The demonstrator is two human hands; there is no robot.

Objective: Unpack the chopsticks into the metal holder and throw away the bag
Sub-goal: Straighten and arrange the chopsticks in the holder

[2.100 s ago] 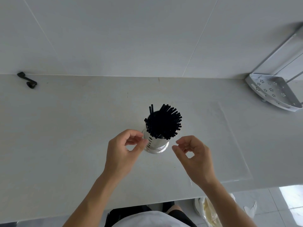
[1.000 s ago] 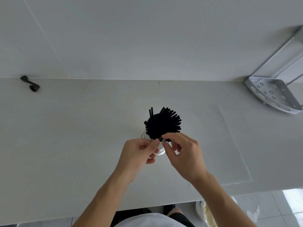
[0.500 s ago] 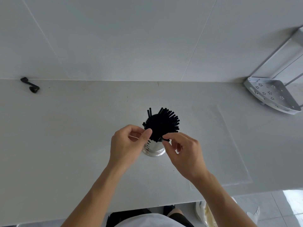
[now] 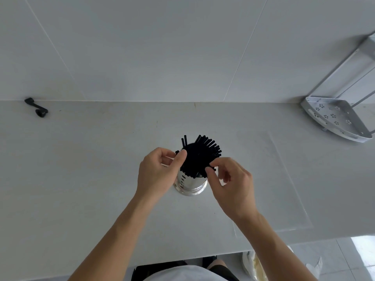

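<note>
Slim matte black chopsticks fan from a shiny perforated cylindrical metal holder on the pale smooth tabletop; left hand and right hand fingers pinch the bundle's sides

My left hand and right hand are bare, forearms uncovered behind them, no rings or watch; nearer me, a white top over dark shorts.

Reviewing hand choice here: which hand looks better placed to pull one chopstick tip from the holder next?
Probably the right hand: its fingers already pinch a chopstick tip at the near edge of the chopsticks. The left hand only touches the bundle's left side.
</note>
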